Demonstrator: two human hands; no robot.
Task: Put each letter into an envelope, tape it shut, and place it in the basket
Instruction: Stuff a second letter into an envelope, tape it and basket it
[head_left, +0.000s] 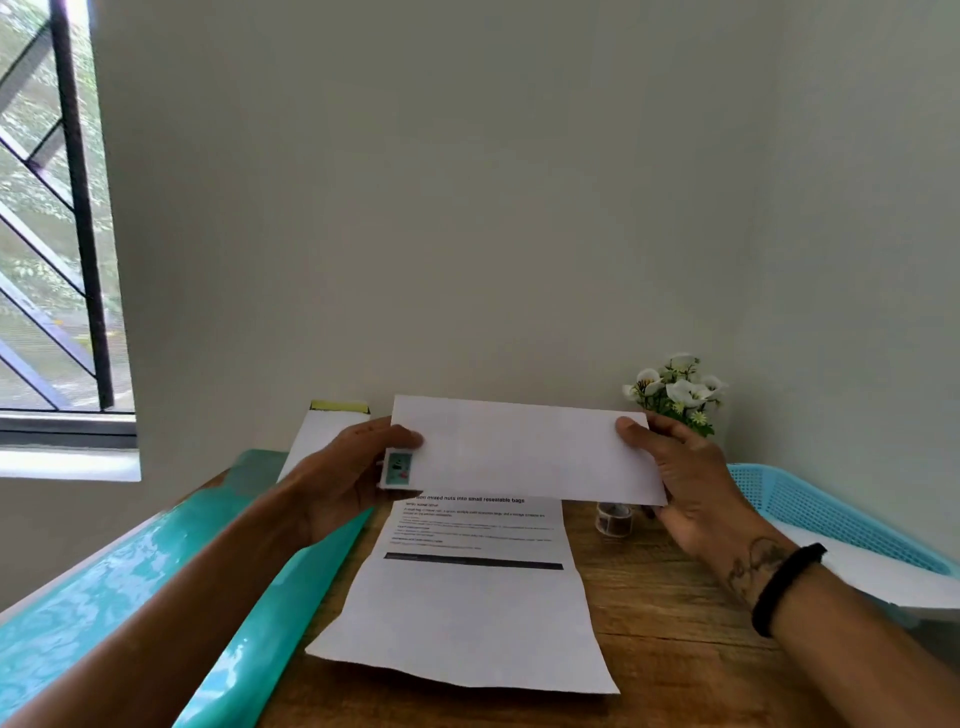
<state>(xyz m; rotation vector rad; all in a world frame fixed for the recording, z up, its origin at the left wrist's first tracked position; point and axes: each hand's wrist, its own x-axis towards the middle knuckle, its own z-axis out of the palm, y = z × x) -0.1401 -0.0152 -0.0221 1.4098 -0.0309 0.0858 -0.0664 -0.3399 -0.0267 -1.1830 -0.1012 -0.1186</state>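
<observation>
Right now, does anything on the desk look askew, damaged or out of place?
Nothing looks damaged or spilled. The letter lies unfolded and slightly skewed on the table. The left hand and right hand hold the envelope above it.

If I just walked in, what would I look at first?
Probably the white envelope held up in the middle, gripped at its ends by the left hand and right hand. Under it a printed letter lies flat on the wooden table. A blue basket sits at the right.
</observation>
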